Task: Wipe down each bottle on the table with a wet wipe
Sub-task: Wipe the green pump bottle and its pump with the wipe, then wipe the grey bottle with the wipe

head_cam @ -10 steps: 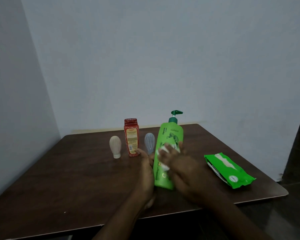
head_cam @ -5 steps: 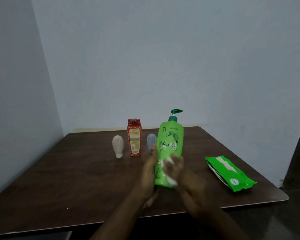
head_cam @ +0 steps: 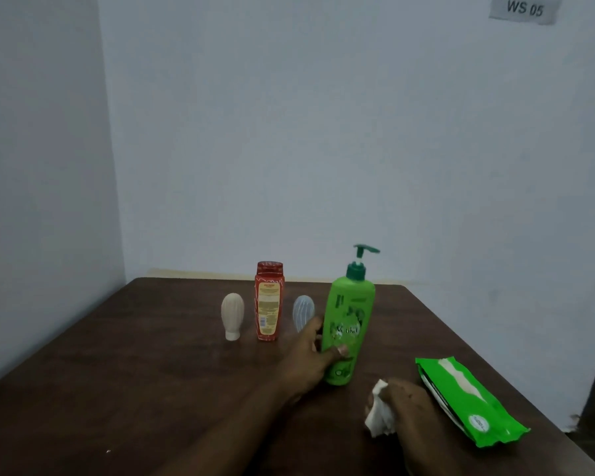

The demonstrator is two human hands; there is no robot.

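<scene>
Green pump bottle (head_cam: 349,321) stands upright on table (head_cam: 117,372), left hand (head_cam: 310,359) wrapped around its lower body. Right hand (head_cam: 409,407) sits just right of the bottle, fingers curled on crumpled wipe (head_cam: 378,419); wipe pack (head_cam: 468,400) further right.

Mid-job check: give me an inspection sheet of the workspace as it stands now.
Surface: dark brown wooden table.
Job's things: green pump bottle upright; red labelled bottle, beige ribbed bottle and pale blue ribbed bottle standing in a row to its left; crumpled white wipe.
Clutter: green wipes pack lying at right.
Hands: left hand grips the green pump bottle; right hand holds the wipe, off the bottle.
Cables: nothing seen.
Surroundings: pale walls; grey "WS 05" sign.
</scene>
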